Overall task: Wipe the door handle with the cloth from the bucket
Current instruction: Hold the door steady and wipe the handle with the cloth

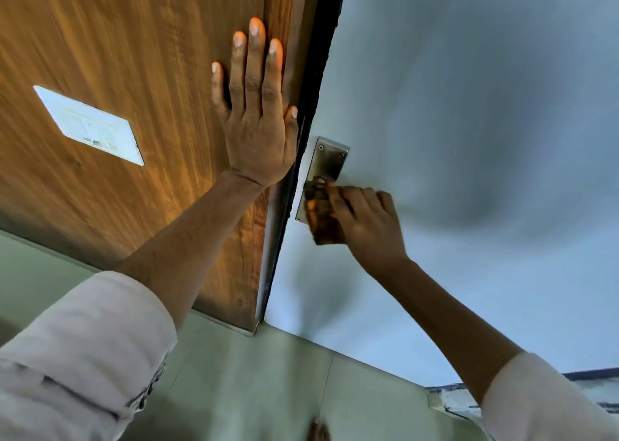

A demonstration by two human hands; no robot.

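Observation:
A metal handle plate [326,162] with two screws is fixed on the pale grey-blue door [469,105], near its edge. My right hand [368,222] is shut on a brownish cloth [323,229] and presses it against the lower part of the plate; the lever itself is hidden behind cloth and fingers, and this area is blurred. My left hand [256,115] lies flat, fingers spread, on the wooden panel [134,55] just left of the dark gap between panel and door.
A white switch plate [90,125] sits on the wooden panel at the left. Pale green floor tiles [251,390] lie below. A white ledge with dark marks [449,400] shows at the lower right. A toe [318,432] shows at the bottom edge.

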